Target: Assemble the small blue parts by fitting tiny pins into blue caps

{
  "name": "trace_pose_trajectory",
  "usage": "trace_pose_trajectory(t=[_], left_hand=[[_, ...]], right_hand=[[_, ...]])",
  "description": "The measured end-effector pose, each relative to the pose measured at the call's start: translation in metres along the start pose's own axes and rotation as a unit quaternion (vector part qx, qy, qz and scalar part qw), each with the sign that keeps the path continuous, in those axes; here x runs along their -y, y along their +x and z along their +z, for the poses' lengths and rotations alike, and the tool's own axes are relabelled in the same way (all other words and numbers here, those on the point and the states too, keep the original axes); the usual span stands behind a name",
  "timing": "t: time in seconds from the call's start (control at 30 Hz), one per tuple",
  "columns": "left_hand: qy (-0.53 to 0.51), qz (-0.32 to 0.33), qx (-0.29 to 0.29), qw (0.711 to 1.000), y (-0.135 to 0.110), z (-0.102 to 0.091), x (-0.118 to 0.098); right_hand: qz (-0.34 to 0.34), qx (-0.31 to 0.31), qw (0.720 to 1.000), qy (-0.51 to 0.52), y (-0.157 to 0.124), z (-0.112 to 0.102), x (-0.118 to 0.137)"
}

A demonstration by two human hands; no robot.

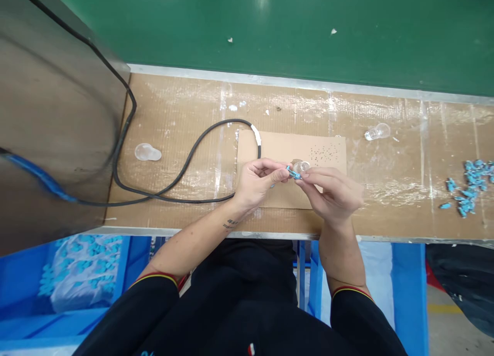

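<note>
Between my two hands is a small blue plastic part (294, 173), held just above a cardboard sheet (285, 145). My left hand (260, 178) pinches its left end between thumb and fingers. At the right end, my right hand (328, 191) has thumb and forefinger closed on it. Right behind the part stands a small clear cup or bulb-shaped piece (301, 166). Tiny dark specks (326, 153) are scattered over the sheet's right side. The exact shape of the blue part is mostly covered by my fingertips.
A black cable (185, 165) loops across the cardboard-covered bench (401, 191) to my left. Clear bulb-shaped pieces lie at left (147, 152) and right (378, 131). Several blue parts (469, 189) are heaped far right. A blue bin (23, 294) with bagged blue parts stands below left.
</note>
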State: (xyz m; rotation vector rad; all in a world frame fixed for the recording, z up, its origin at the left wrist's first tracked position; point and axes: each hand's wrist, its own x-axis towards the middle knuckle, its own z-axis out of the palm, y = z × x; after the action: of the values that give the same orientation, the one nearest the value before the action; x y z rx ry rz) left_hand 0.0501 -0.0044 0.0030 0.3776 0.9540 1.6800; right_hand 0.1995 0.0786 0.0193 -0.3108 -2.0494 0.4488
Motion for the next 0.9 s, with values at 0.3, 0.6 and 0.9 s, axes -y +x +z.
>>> trace_pose_trajectory(t=[0.3, 0.6, 0.9], left_hand=[[-0.008, -0.008, 0.035, 0.999, -0.003, 0.004, -0.006], [0.038, 0.031, 0.046, 0.998, -0.005, -0.004, -0.004], [0.167, 0.179, 0.060, 0.968, -0.007, -0.007, 0.002]], right_hand=[[-0.037, -0.065, 0.997, -0.014, -0.003, 0.004, 0.001], [-0.059, -0.039, 0.997, -0.010, 0.001, 0.002, -0.001], [-0.060, 0.004, 0.997, 0.056, 0.000, 0.001, 0.000]])
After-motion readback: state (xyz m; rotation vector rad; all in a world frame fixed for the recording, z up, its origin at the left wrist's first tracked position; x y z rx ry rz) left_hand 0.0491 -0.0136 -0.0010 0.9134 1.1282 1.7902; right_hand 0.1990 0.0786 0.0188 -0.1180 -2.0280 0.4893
